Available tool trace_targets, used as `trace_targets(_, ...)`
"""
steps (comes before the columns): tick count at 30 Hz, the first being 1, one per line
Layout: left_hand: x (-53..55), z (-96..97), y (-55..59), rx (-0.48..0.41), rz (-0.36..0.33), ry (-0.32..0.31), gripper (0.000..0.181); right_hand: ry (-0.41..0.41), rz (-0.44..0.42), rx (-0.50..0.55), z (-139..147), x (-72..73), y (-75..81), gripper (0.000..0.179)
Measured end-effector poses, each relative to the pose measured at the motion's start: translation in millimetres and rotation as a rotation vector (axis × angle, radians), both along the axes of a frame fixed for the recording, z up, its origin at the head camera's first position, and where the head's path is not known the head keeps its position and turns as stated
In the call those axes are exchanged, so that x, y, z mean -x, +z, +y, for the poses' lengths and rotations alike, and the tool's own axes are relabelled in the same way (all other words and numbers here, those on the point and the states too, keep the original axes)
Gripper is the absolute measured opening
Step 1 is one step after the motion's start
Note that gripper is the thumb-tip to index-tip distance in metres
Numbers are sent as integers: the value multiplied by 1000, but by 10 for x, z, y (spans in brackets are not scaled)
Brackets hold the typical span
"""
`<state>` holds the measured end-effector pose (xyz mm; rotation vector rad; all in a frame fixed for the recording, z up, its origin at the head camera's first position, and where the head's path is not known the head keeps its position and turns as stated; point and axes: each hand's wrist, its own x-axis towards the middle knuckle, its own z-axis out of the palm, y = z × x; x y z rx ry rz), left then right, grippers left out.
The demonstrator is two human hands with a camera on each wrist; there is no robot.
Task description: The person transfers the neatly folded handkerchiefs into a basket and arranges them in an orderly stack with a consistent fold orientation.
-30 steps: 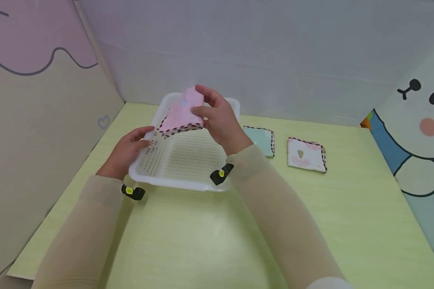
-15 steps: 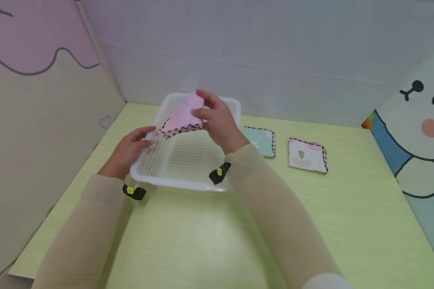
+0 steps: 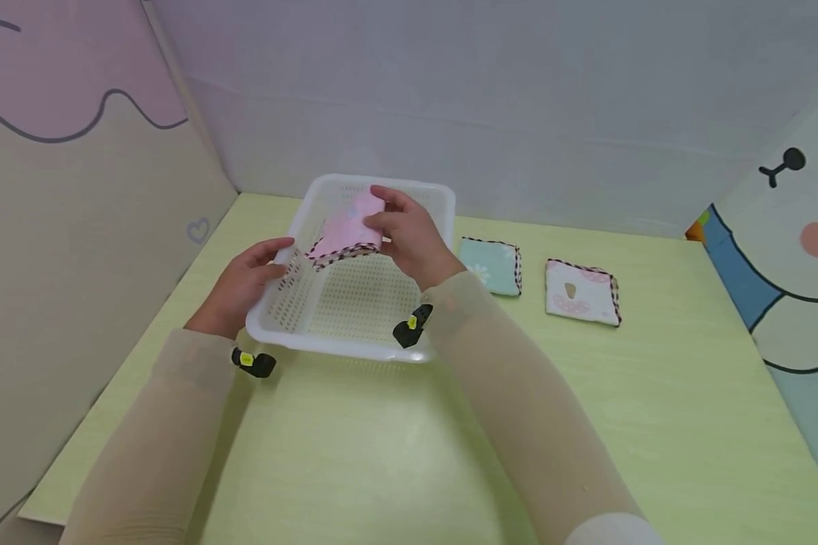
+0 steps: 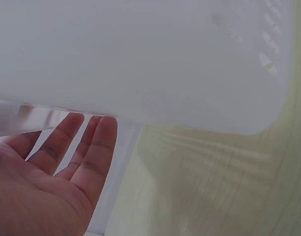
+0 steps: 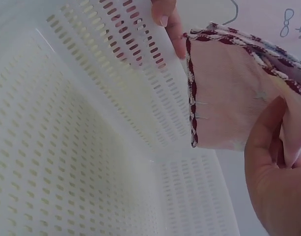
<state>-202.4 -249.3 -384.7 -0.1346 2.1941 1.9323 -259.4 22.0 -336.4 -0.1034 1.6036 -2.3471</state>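
Note:
In the head view, my left hand (image 3: 235,288) holds the left rim of a white plastic basket (image 3: 341,354) with slotted walls. From the left wrist, its fingertips (image 4: 105,129) show against the underside of that rim. Over the back part of the basket, my right hand (image 3: 414,236) pinches a folded pink handkerchief (image 3: 348,225) with a dark-and-white checked edging, thumb in front. The pink cloth (image 5: 224,93) hangs tilted above the basket in the right wrist view. No other cloth shows inside the basket.
Right of the basket, a folded mint-green handkerchief (image 3: 497,266) lies on the pale yellow-green table (image 3: 354,446). Farther right lies a white one (image 3: 582,294) with pink patches. A grey-white wall (image 3: 518,136) stands behind the table, with patterned panels at both sides.
My right hand has lowered the pink handkerchief slightly toward the basket. The left hand stays at the basket's rim, and the two cloths on the table have not moved.

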Motion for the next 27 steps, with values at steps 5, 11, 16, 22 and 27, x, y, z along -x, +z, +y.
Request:
trace_targets(5, 6, -12, -19, 4, -4, 4, 46, 4, -39, -12, -15, 20, -42, 51)
trace_targets(11, 11, -9, -29, 10, -3, 2, 46, 13, -46, -84, -67, 21, -56, 51)
trace_targets(16, -5, -10, -44, 19, -23, -1, 47, 11, -91, -148, -96, 0, -80, 49)
trace_targets(22, -7, -19, -26, 22, -4, -5, 47, 24, -95, -178, -97, 35, -98, 47)
trace_targets(27, -6, -19, -14, 28, -1, -6, 47, 61, -135, -171, -108, 40, -107, 48)
